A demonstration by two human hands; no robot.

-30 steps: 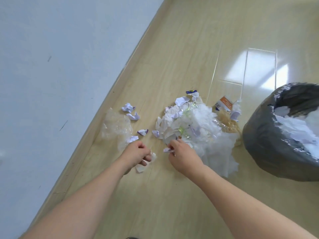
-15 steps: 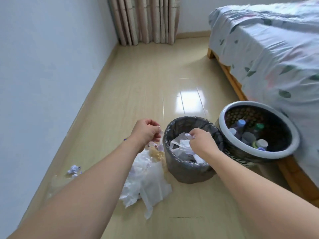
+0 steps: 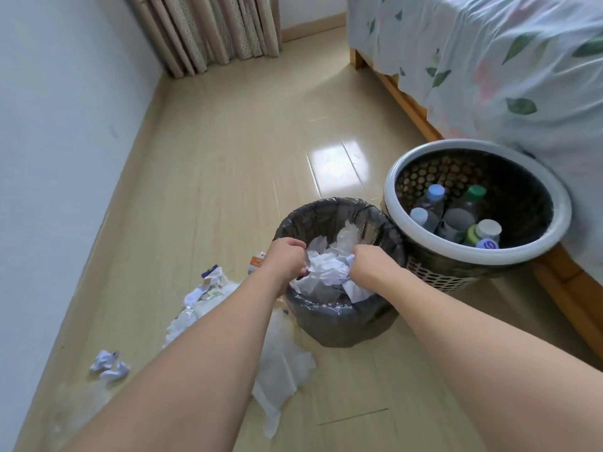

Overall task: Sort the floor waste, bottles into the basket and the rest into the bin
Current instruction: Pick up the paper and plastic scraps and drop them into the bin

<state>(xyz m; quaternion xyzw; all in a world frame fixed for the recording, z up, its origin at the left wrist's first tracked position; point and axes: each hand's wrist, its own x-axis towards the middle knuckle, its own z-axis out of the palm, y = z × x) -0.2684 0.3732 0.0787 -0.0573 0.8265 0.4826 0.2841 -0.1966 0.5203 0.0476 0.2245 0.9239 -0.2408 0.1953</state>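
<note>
The black-bagged bin stands on the floor, full of crumpled white paper. Both of my hands hover over its mouth with fingers curled. My left hand is at the left rim, closed around paper scraps I cannot see clearly. A small white scrap is pinched in my right hand, just right of the paper heap. To the right, touching the bin, the white-rimmed basket holds several capped bottles. Loose waste lies left of the bin: white plastic bags, wrappers and paper balls.
A bed with a leaf-print sheet and a wooden frame runs along the right, close behind the basket. A white wall bounds the left, and curtains hang at the far end. A small orange carton lies by the bin.
Both hands rose from the floor pile with picked-up scraps and moved right to the bin. My view lifted from the pile to the bin, basket and bed.
</note>
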